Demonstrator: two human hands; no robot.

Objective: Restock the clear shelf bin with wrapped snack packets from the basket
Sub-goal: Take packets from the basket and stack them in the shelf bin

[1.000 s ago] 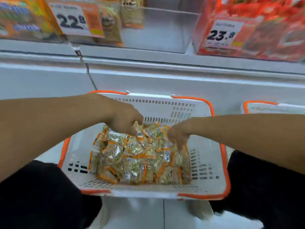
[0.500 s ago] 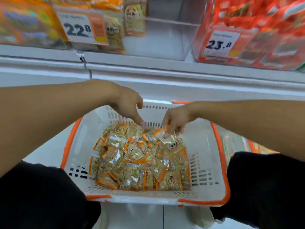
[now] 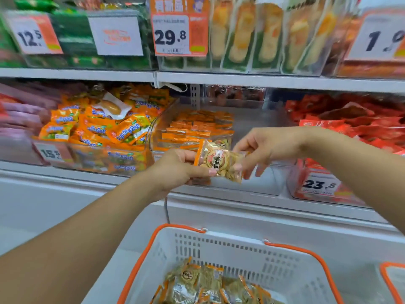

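A clear wrapped snack packet [image 3: 219,160] with an orange edge and a round label is held up in front of the shelf. My left hand [image 3: 178,166] grips its left side. My right hand [image 3: 266,147] pinches its right side with thumb and fingers. Just behind stands the clear shelf bin [image 3: 260,183], with stacked orange-edged packets [image 3: 197,128] in its left part. Below, the white basket with orange rim [image 3: 236,240] holds several more packets [image 3: 210,286].
Left of the bin is a bin of orange snack bags [image 3: 105,130]; right of it a bin of red packets [image 3: 355,126] with a 23.8 price tag [image 3: 320,185]. An upper shelf [image 3: 219,79] carries more goods. A second basket's rim [image 3: 392,281] shows at lower right.
Both hands rose out of the basket to shelf height, carrying a snack packet between them. The view tilted up from the basket to the shelves.
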